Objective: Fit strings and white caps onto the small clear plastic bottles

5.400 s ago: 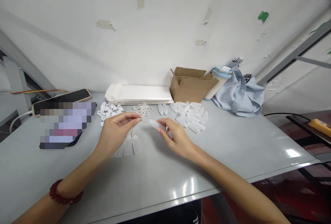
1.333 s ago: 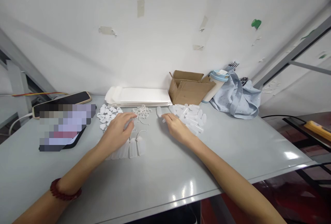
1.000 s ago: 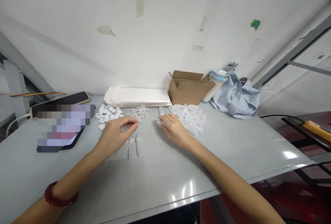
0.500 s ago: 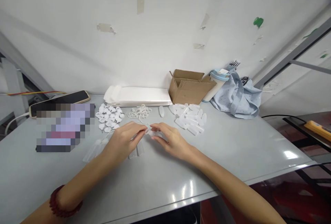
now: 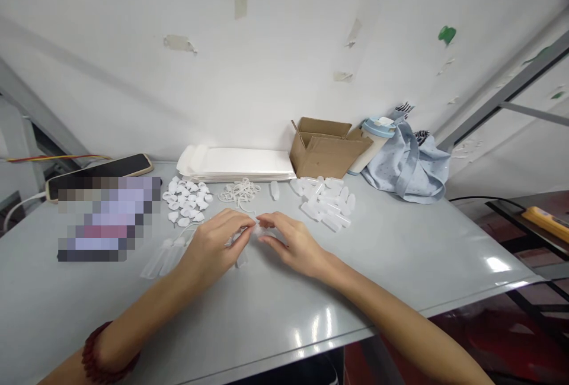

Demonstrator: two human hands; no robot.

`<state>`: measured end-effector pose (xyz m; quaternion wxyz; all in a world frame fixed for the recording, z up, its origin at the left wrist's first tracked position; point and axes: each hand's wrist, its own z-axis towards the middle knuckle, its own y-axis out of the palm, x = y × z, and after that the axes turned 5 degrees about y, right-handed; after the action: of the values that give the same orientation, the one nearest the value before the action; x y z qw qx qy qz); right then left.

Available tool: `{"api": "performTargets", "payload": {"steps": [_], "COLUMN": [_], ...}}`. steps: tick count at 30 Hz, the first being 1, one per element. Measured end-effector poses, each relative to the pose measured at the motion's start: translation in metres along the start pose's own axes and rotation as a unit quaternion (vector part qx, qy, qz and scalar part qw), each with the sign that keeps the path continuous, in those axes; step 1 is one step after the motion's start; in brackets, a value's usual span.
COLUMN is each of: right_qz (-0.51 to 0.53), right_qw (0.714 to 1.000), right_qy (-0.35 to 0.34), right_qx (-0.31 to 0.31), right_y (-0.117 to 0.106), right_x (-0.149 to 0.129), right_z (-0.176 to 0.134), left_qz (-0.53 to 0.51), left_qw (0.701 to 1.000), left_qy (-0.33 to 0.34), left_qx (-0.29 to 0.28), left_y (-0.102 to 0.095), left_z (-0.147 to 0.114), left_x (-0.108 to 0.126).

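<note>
Grey glossy tabletop (image 5: pixel 267 308) under left hand (image 5: pixel 219 244), right hand (image 5: pixel 296 247); white wall (image 5: pixel 284 70) behind

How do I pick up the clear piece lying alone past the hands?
Probably pinch the lone clear piece mid-length by its long sides, from above and the near side: it's slim, lies pointing away from you, and the white stack sits behind it.

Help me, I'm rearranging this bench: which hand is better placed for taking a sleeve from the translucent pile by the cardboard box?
Probably the right hand, once free: the translucent plastic sleeves lie on its side, nearer to it. The left hand would have to reach past the right.
</note>
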<state>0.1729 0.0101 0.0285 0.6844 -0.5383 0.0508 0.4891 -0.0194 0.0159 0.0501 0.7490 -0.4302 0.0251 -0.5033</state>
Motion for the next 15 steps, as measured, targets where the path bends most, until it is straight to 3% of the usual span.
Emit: {"api": "performTargets", "payload": {"steps": [9,15], "right_qz": [0.022,0.036], "right_qw": [1.000,0.999], "right_qy": [0.016,0.026], "right_qx": [0.007,0.012], "right_y": [0.0036,0.0061], "right_x": [-0.0007,-0.0019], "right_z": [-0.0009,-0.0020], "left_qz": [-0.062,-0.082], "left_qw": [0.994,0.981], "left_qy": [-0.083,-0.155], "left_qx": [-0.031,-0.081], "left_y": [0.0005,-0.0002], "left_z": [0.0013,0.0034], "left_x": [0.0020,0.0028]}}
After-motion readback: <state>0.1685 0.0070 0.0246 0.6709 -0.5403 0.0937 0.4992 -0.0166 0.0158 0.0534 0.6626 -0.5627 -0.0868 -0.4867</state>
